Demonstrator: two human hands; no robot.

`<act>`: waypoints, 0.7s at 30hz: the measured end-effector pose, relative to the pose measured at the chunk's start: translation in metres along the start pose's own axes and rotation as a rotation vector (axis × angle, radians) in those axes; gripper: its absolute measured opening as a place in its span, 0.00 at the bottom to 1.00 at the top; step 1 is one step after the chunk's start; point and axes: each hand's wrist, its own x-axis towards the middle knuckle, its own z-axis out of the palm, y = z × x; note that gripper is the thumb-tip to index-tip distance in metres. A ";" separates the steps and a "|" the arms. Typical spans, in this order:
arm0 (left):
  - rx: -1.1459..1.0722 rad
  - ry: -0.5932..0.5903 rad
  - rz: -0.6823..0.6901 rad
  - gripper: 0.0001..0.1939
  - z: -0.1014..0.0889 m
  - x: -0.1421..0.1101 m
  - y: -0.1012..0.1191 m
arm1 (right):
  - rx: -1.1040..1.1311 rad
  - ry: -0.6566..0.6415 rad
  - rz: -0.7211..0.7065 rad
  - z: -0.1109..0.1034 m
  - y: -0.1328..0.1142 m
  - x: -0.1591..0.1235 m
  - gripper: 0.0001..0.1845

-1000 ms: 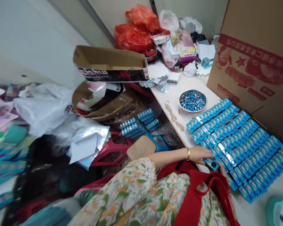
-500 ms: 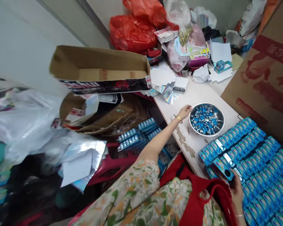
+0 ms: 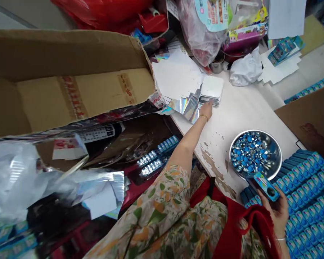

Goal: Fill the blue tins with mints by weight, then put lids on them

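Observation:
My left hand (image 3: pixel 206 109) reaches out to the white digital scale (image 3: pixel 212 86), a finger stretched onto its front edge beside the display. That hand holds nothing. In my right hand (image 3: pixel 279 208) is a small blue box (image 3: pixel 267 186) with a round dark hole, tilted near the bowl's lower rim. The steel bowl (image 3: pixel 278 158) contains many small round metal pieces, blue and silver. Close by the right hand stand rows of matching blue boxes (image 3: pixel 307 201).
A large open carton (image 3: pixel 97 90) stands left of the table (image 3: pixel 248 108). White card sheets (image 3: pixel 178 72) lie beside the scale. Farther back are a crumpled white bag (image 3: pixel 245 68) and a red bag (image 3: pixel 102 14). Another carton (image 3: pixel 313 118) borders the right side.
My left hand has moved from the bowl's rim to the scale. The right hand has raised the blue box toward the bowl. The view has shifted closer to the table.

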 end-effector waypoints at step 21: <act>0.154 0.016 0.031 0.25 -0.054 0.077 0.008 | -0.047 -0.084 -0.005 0.052 -0.030 0.066 0.28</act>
